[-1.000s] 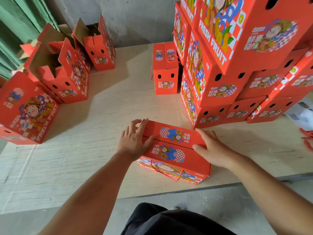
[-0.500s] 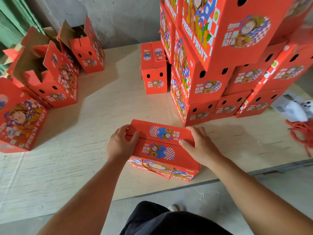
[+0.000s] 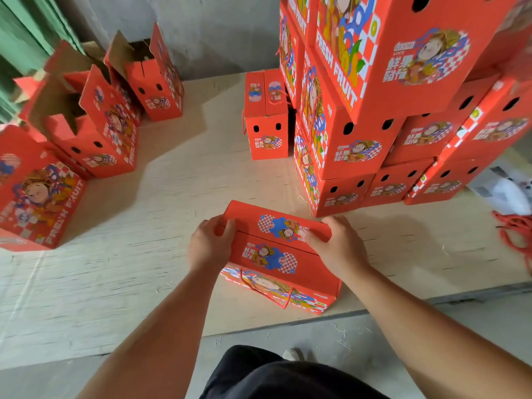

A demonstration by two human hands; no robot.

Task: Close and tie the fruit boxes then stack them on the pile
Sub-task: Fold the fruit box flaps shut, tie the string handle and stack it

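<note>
A red fruit box (image 3: 276, 254) with closed top flaps and a red cord handle on its near side stands on the plywood board (image 3: 161, 214) in front of me. My left hand (image 3: 208, 244) grips its left end, thumb over the top flap. My right hand (image 3: 335, 244) holds the right end, fingers curled over the far flap. The pile (image 3: 374, 110) of closed red boxes rises just behind and to the right of it, several layers high.
One closed box (image 3: 266, 122) stands apart at the pile's left. Open boxes (image 3: 95, 119) with raised flaps cluster at the far left, and a large closed one (image 3: 37, 197) is nearer. Loose red cords (image 3: 514, 228) lie at the right edge beside white bags (image 3: 509, 194).
Both hands slid from resting flat on the box top to gripping its two ends. The view has moved closer to the box and pile.
</note>
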